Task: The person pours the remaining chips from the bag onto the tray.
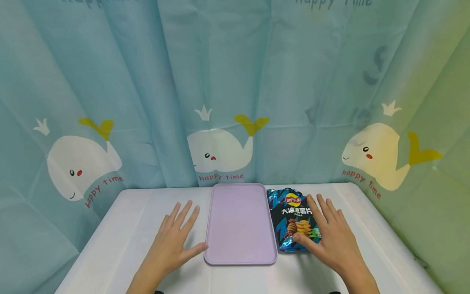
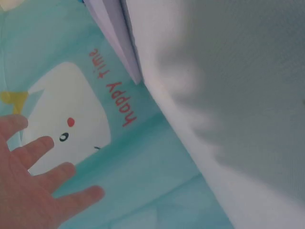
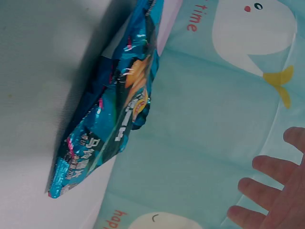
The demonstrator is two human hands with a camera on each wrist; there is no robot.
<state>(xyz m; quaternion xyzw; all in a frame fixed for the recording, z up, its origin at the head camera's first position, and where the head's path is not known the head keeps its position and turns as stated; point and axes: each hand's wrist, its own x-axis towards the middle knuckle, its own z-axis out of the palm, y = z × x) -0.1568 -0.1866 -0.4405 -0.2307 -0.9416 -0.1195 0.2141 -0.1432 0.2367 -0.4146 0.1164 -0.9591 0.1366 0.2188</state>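
Note:
A pale purple rectangular tray (image 1: pixel 240 224) lies on the white table, its long sides running away from me. Right beside it is a black and blue bag of Lay's potato chips (image 1: pixel 290 218), lying flat with its printed front up. My left hand (image 1: pixel 175 241) hovers left of the tray with fingers spread, the thumb tip at the tray's edge in the head view. My right hand (image 1: pixel 332 234) has its fingers spread too and overlaps the bag's right side there. In the right wrist view the chip bag (image 3: pixel 112 105) appears apart from the fingers (image 3: pixel 264 191). Neither hand holds anything.
The white table (image 1: pixel 125 228) ends at a blue-green curtain (image 1: pixel 220 81) printed with white whales and "happy time" lettering. The curtain also hangs along both sides of the table. In the left wrist view, the tray's edge (image 2: pixel 114 38) shows at the top.

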